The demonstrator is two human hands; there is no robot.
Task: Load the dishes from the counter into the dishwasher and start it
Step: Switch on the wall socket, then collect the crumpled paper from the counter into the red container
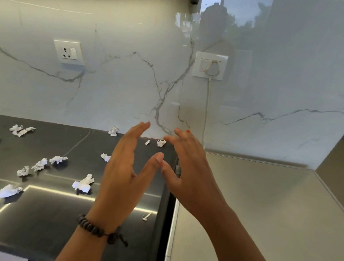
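Both forearms enter from the lower edge, raised above the worktop. Left hand [123, 176] is held edge-on with fingers straight and together, thumb extended toward the right; its grip is wide and holds nothing. A dark beaded bracelet [97, 228] circles the left wrist. Right hand [186, 172] is spread with fingers relaxed and apart, grip likewise wide and holding nothing. The two thumb tips meet or nearly meet between the hands.

Dark worktop [38, 223] lies below and to the left, carrying scattered crumpled paper scraps [84, 183]. A pale surface [253, 207] adjoins it on the right. Marble-patterned wall [119, 86] stands behind, bearing a socket [69, 51] on the left and a second socket with a plug and cord [210, 66] further right. Dishes and dishwasher do not appear in this view.
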